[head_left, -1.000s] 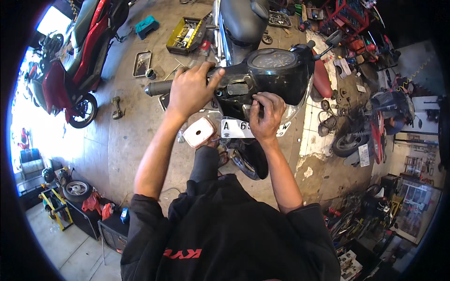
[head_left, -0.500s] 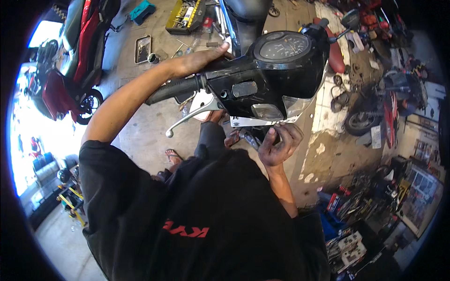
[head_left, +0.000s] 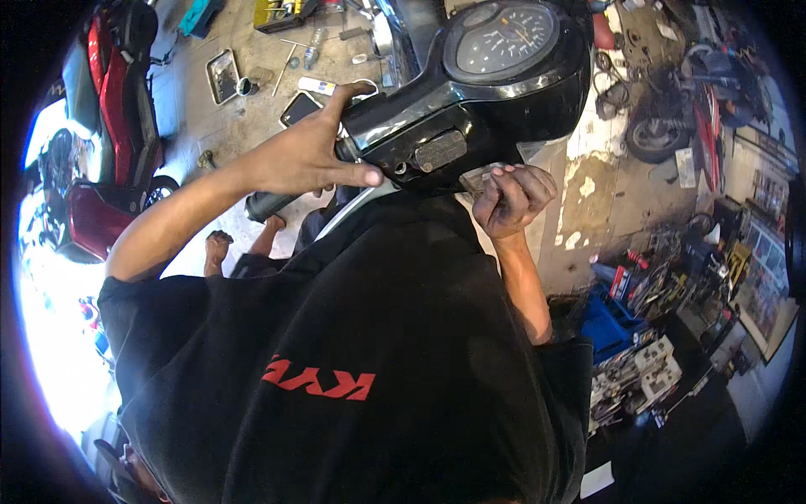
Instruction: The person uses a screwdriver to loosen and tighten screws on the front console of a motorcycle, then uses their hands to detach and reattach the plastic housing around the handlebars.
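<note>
A scooter's black handlebar cover [head_left: 495, 109] with a round-cornered speedometer [head_left: 504, 42] fills the upper middle. My left hand [head_left: 315, 151] straddles the cover's left end beside the rubber grip [head_left: 269, 204], thumb on the near face and fingers over the far side. Below the cover's right half, my right hand [head_left: 514, 200] has its fingers curled and bunched against the lower edge, by a clear lens [head_left: 477, 179]. Whatever those fingers pinch is hidden. The silver brake lever [head_left: 357, 206] shows partly behind my dark shirt.
A red scooter [head_left: 117, 126] stands at the left. On the floor beyond my left arm are a shallow tray [head_left: 222, 77], a bottle [head_left: 316, 46] and a yellow toolbox [head_left: 281, 13]. Parts and a blue bin [head_left: 609, 323] crowd the right. A wheel [head_left: 659, 139] lies farther back.
The handlebar cover sits higher in view, and my shirt hides more of the lever. My left hand's thumb has come round to the near face. My right hand now meets the cover's lower edge.
</note>
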`<state>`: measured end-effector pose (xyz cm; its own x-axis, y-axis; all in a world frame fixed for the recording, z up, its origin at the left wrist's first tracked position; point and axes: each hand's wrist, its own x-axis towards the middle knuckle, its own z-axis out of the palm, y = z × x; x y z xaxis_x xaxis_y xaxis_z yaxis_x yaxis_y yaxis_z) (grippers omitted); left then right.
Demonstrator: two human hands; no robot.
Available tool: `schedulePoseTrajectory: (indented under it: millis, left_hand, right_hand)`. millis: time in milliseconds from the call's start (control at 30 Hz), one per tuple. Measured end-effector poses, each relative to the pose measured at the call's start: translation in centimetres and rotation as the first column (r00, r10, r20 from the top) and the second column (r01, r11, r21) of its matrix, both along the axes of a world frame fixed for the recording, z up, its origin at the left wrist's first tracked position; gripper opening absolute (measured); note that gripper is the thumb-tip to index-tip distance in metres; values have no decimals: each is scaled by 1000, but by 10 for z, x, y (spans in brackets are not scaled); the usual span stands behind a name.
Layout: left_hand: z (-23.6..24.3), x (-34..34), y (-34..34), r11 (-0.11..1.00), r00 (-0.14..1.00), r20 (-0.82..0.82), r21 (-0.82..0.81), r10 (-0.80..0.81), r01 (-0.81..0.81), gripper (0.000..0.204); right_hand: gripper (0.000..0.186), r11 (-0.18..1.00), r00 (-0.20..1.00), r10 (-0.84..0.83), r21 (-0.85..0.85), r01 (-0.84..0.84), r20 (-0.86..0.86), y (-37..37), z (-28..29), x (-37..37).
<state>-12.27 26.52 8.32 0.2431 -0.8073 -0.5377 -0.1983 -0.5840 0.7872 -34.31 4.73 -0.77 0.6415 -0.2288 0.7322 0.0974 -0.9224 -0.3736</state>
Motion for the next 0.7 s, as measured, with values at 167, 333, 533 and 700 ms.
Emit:
schedulePoseTrajectory:
  millis: [167,333,533,700]
  left_hand:
    - [12,-18,-8,992,995,35,82,88,-91,98]
    - [3,-26,-7,997,991,105,-6,79,-79,92]
    - [14,-52,-12,994,977,191,17,98,-104,92]
    - [18,-40,-12,992,971,218,58,99,-114,89]
  right_hand:
    - [21,941,938,-313,-82,327,149,-10,6,-70]
    - [25,910,848,-387,-2,415,362,22,7,-20]
    - [29,914,835,-388,52,401,390,29,11,25]
    - [26,918,857,-396,132,374,329,37,2,34]
